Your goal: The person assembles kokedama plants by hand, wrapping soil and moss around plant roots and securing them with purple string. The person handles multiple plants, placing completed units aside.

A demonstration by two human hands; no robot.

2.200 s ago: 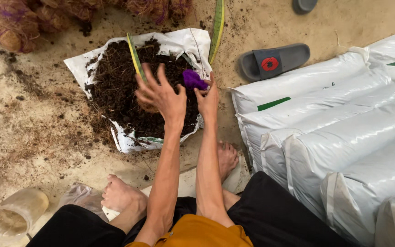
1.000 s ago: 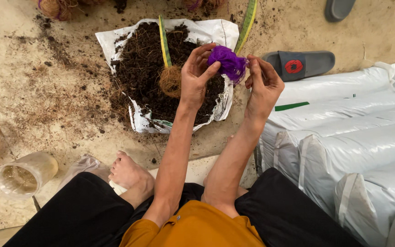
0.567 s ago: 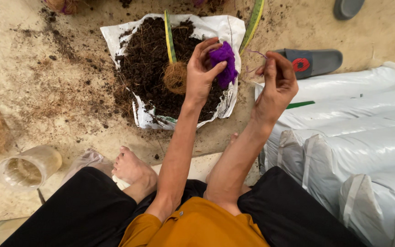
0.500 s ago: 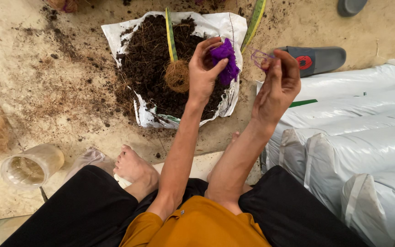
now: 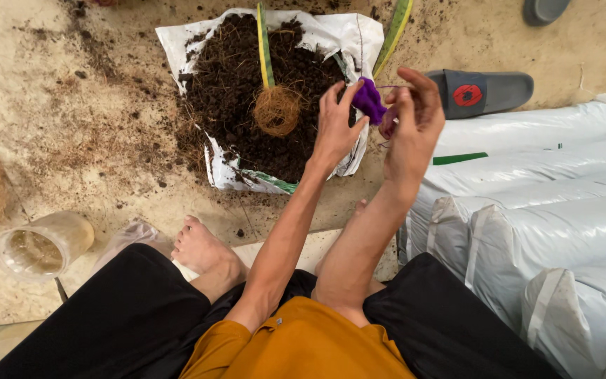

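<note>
Purple yarn (image 5: 369,99), a small bunched wad, sat between the two raised hands, above the right edge of the open soil bag (image 5: 345,35). The left hand (image 5: 334,130) had it pinched at its near side, thumb and fingertips closed on the wad while the other fingers stood loosely spread. The right hand (image 5: 415,116) was just beside it, to the right, fingers curled together around what looked like a thin strand running off the wad; whether the strand was truly gripped could not be told. Both hands were about equally near the yarn, the left one carrying it.

The wad had no clear long axis; the strand ran roughly sideways, from left hand to right.

Left of the yarn and below it, a ball of brown fibre (image 5: 278,110) rested on the dark soil (image 5: 236,84), wrapped round the foot of a narrow green and yellow leaf (image 5: 264,42) that pointed away from the person. A second leaf (image 5: 395,28) lay slanting past the bag's far right corner.

A grey slipper (image 5: 489,91) lay on the floor to the right, white sacks (image 5: 548,203) were stacked beside the person's right leg, and a clear plastic cup (image 5: 40,245) stood near the left foot (image 5: 201,245).
</note>
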